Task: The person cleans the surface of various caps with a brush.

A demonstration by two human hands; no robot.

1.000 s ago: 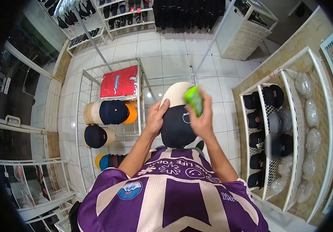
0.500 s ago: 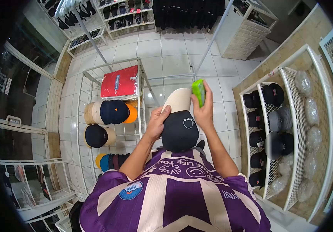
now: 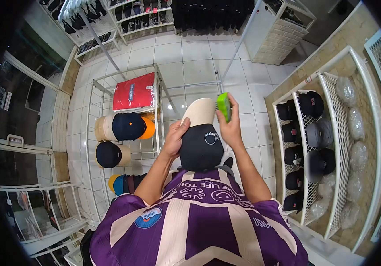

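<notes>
Cap of black fabric with a flat beige brim [image 3: 201, 148] sits in front of the person's chest, held up between both hands, crown toward the body and brim pointing away over the white tiled floor [image 3: 186, 53]. A small white round logo shows on its front. The left hand [image 3: 175, 138] is clamped on the cap's left side, fingers curled round the crown and the thumb lying up along the edge where the brim begins. The right hand [image 3: 230, 128] rests against the cap's right side and its fingers are closed round a small bright green object [image 3: 223, 106], which stands upright just beside the right edge of the brim; what the green object is cannot be made out.

Below the hands is the person's purple and cream striped shirt [image 3: 195, 221]. To the left stands a white wire rack [image 3: 157, 88] bearing a red folded garment in clear wrap [image 3: 133, 91] and, under it, a navy cap with an orange button [image 3: 128, 126] set between a beige cap [image 3: 102, 128] and an orange cap [image 3: 148, 127]. To the right, a white mesh wall shelf [image 3: 327, 111] holds a column of dark caps [image 3: 311, 103], a grey cap [image 3: 316, 134] and clear plastic-wrapped bundles [image 3: 354, 128].
</notes>
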